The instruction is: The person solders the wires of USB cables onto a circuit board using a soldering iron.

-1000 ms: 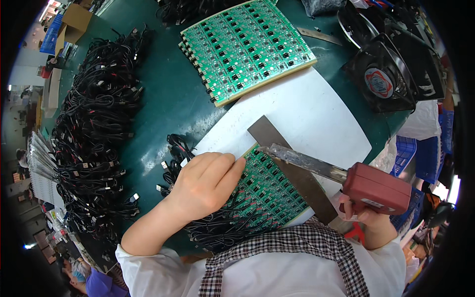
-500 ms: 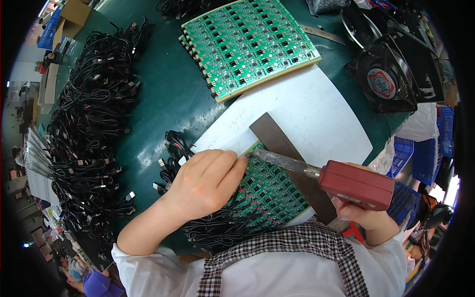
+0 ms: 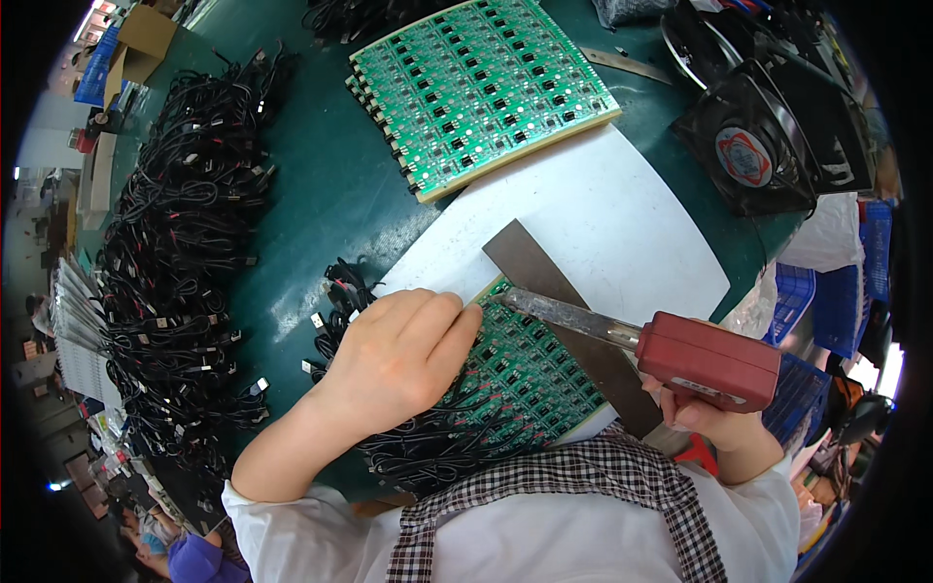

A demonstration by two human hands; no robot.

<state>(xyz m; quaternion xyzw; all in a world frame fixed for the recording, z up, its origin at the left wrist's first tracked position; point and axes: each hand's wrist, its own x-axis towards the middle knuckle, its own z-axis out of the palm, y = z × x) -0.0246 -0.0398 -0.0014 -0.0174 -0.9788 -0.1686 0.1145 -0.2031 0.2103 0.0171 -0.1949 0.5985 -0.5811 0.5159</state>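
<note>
My right hand (image 3: 702, 420) is wrapped round a soldering iron with a boxy dark red body (image 3: 708, 361). Its long metal barrel points left, and the tip is at the upper left corner of a green circuit board panel (image 3: 535, 374). Right beside that tip are the pinched fingers of my left hand (image 3: 394, 364); what they hold is hidden beneath them. Black cables (image 3: 428, 452) with red wire ends lie over the panel's lower left part. A flat dark brown bar (image 3: 544, 279) lies slanting along the panel's right side, passing under the barrel.
A stack of green circuit panels (image 3: 486, 92) lies at the far side, partly on a white sheet (image 3: 622, 219). Bundled black cables (image 3: 185, 223) heap up on the left. A black fan (image 3: 746, 155) stands at the far right, with blue baskets (image 3: 795, 303) below it.
The whole view has shifted slightly. The soldering iron's body sits marginally further right, while its tip stays by the panel's corner. My left hand keeps its pinch there.
</note>
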